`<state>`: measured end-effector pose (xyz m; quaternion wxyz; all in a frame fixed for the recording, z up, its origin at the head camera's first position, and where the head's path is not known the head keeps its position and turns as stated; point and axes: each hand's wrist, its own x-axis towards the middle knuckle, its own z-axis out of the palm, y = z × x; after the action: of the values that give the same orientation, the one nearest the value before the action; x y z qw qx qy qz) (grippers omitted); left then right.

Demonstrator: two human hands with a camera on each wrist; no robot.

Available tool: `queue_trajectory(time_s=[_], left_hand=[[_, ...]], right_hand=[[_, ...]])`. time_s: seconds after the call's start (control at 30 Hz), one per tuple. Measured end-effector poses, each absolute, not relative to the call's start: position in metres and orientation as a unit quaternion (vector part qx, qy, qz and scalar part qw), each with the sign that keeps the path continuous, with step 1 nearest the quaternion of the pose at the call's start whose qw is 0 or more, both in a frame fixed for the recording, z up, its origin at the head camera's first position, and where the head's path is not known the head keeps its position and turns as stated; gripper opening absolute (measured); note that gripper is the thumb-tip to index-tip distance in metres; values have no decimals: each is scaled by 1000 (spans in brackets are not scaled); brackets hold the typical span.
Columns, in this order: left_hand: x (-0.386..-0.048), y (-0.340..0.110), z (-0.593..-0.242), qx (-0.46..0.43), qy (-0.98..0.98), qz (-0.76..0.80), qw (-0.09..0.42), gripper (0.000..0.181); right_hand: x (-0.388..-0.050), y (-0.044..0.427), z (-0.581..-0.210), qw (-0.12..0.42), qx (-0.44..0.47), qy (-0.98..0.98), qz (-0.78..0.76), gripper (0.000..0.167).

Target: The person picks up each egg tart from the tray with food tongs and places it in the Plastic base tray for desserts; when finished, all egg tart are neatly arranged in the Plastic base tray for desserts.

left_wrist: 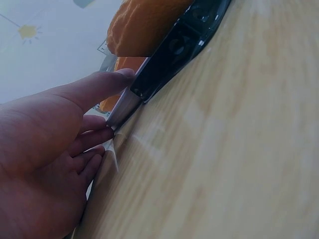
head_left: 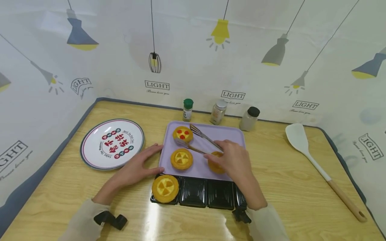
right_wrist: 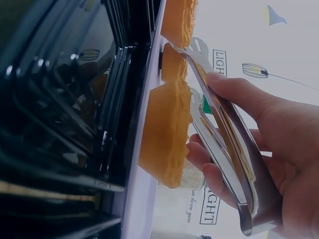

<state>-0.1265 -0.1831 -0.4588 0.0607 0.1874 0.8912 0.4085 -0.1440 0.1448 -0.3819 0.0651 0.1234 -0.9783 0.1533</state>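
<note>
My right hand [head_left: 235, 160] grips metal tongs [head_left: 208, 138], their two arms apart above a lilac tray [head_left: 199, 172]. One tong tip is near the egg tart with red pieces [head_left: 182, 134]. A tart with yellow wedges [head_left: 181, 159] sits nearer me. A third tart [head_left: 214, 163] is partly hidden under the right hand. My left hand [head_left: 135, 169] touches the lilac tray's left side with its fingers extended; its thumb [left_wrist: 107, 84] rests at the corner by the black tray [head_left: 193, 192]. Another wedge-topped tart [head_left: 165, 189] lies in the black tray's leftmost compartment.
A round printed plate [head_left: 93, 147] stands left of the trays. Behind them are a green-capped jar [head_left: 187, 110], a silver-lidded jar [head_left: 218, 113] and a black-lidded jar [head_left: 249, 119]. A white spatula with a wooden handle [head_left: 313, 164] lies on the right, near the table's edge.
</note>
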Motion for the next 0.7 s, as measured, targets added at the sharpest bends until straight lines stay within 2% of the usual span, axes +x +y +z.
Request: queue_trajectory(time_s=[0.37, 0.7], left_hand=[[-124, -183, -457, 188, 889, 413, 62, 80], [-124, -183, -456, 191, 890, 409, 59, 79]], right_hand=[[-144, 144, -383, 65, 133, -976, 162, 51], [-142, 149, -374, 84, 132, -969, 191, 52]])
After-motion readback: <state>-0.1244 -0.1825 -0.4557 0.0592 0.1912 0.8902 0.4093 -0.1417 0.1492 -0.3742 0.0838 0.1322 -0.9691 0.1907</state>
